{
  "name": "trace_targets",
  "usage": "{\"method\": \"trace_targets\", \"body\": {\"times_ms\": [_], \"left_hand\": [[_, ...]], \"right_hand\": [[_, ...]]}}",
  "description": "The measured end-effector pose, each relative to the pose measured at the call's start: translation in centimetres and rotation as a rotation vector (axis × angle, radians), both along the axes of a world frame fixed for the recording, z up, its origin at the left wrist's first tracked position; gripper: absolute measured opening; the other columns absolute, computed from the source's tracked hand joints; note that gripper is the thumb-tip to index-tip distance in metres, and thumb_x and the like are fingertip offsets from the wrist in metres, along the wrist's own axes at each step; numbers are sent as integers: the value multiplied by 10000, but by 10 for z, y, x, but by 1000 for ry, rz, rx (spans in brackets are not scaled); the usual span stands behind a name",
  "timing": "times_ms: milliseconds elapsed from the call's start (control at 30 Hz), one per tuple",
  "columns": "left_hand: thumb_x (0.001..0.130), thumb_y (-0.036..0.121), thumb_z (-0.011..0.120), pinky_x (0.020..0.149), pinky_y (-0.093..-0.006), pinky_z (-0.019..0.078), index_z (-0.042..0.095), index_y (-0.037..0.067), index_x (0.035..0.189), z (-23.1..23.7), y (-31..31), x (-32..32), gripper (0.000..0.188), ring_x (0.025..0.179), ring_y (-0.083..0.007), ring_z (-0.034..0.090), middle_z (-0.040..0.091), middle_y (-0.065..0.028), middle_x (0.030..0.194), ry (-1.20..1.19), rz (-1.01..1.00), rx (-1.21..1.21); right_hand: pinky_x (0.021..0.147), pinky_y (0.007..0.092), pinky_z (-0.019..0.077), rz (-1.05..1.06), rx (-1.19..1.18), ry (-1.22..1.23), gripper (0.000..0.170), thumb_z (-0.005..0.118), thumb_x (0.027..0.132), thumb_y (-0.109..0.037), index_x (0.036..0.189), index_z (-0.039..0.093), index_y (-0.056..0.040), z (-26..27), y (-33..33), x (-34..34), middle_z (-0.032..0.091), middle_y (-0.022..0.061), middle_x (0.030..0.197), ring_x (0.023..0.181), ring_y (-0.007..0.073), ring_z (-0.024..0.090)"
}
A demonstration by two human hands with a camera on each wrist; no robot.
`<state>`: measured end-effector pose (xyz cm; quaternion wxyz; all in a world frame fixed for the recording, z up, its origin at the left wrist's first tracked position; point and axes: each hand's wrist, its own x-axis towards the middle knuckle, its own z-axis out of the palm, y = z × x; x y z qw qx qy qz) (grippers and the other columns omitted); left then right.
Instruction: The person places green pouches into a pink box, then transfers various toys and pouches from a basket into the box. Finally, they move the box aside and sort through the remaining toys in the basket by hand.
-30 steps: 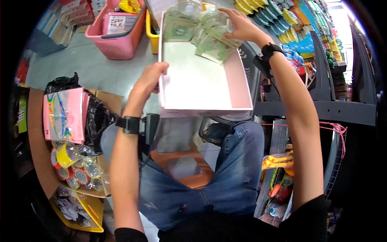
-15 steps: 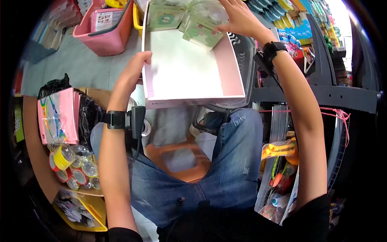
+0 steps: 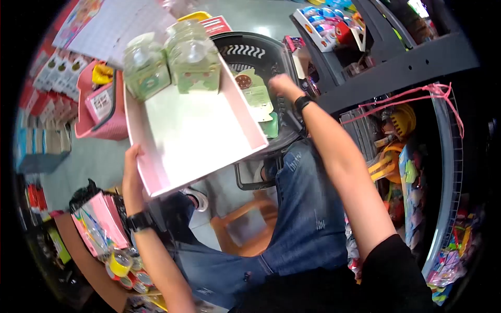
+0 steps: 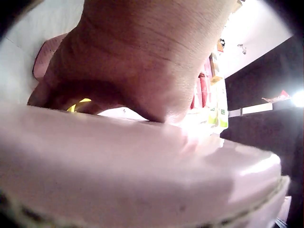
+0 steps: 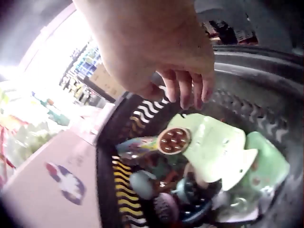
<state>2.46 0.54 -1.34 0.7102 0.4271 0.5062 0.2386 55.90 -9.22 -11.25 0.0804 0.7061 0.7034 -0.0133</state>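
Note:
My left hand (image 3: 133,164) grips the left wall of a shallow pink-and-white box (image 3: 190,151), thumb over its rim. In the left wrist view the box's pink side (image 4: 142,166) fills the lower part, and the fingertips are hidden behind it. At the far end of the box stand several clear-topped packs with green cards (image 3: 195,73). To the box's right, my right hand (image 3: 284,86) hovers over a black basket (image 3: 284,122). Its fingers (image 5: 185,88) hang loosely bent with nothing in them, above a pale green card (image 5: 213,147) lying in the basket.
Inside the basket, a brown-dotted round item (image 5: 173,141) lies among small things. A pink basket (image 3: 86,122) stands at left, below a large white board (image 3: 117,31). Lower left are pink packs (image 3: 104,221) and tape rolls (image 3: 121,263). A dark shelf rail (image 3: 386,73) runs along the right.
My right hand has left the packs in the box and moved over the black basket. The box, still in my left hand, has shifted left and turned, so more of the basket shows.

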Motion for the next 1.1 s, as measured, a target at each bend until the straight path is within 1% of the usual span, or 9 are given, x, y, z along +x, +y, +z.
{"method": "trace_targets", "body": {"times_ms": [67,133,233,267,467,600,733,833,1100], "left_hand": [[814,436,550,619,-255,439,491,146,785,19,-4,11,297,685,-130,522,496,-5,762,-1,-19,-6],[822,418,544,619,-265,442,482,149,766,32,-20,19,282,683,-129,520,504,-4,758,62,112,29],[740,268,511,566,-267,412,435,128,698,20,-10,17,166,594,-131,471,423,15,668,173,154,62],[737,264,510,567,-269,413,434,125,697,20,-10,18,163,594,-132,471,423,14,668,168,168,37],[717,230,496,580,-277,418,453,97,731,15,-7,13,141,613,-142,480,449,-6,690,138,136,1],[730,241,504,603,-267,414,478,106,758,41,-33,35,141,647,-146,493,474,-13,720,147,216,55],[755,310,531,613,-263,426,505,113,786,40,-34,30,201,667,-150,519,510,-23,745,137,177,74],[782,320,537,631,-285,454,521,96,822,16,-7,14,228,682,-154,543,531,-33,761,60,21,-19],[714,309,529,628,-292,455,528,74,792,15,-6,14,247,664,-178,547,549,-41,748,156,101,-78]], "right_hand": [[719,387,531,-701,66,540,268,584,715,-180,814,682,49,-39,-10,-12,654,275,840,825,375,664],[857,420,494,-763,-146,590,414,609,699,-166,1066,645,23,-10,-28,-43,613,285,1094,1066,364,599],[981,499,399,-296,-164,112,669,663,685,-148,1327,484,-92,-12,-55,-83,450,235,1358,1305,379,385],[1036,556,311,-271,-339,77,824,669,701,-102,1436,312,-209,-19,-47,-84,247,152,1499,1392,418,159],[770,448,518,-323,-39,347,204,523,815,-92,939,681,-59,-40,-19,-74,670,207,933,849,360,658],[747,420,530,-560,382,604,295,660,773,-262,943,680,-23,10,3,-33,667,219,880,844,374,652],[631,309,494,-543,389,1197,317,677,729,-219,908,658,42,36,-15,-5,677,97,787,681,167,629],[672,264,464,-614,124,1257,256,620,768,-156,947,642,26,31,-20,-3,626,38,788,731,133,599],[630,294,497,-637,346,1029,362,616,831,-243,1030,641,58,17,-12,4,679,116,859,756,181,649]]}}
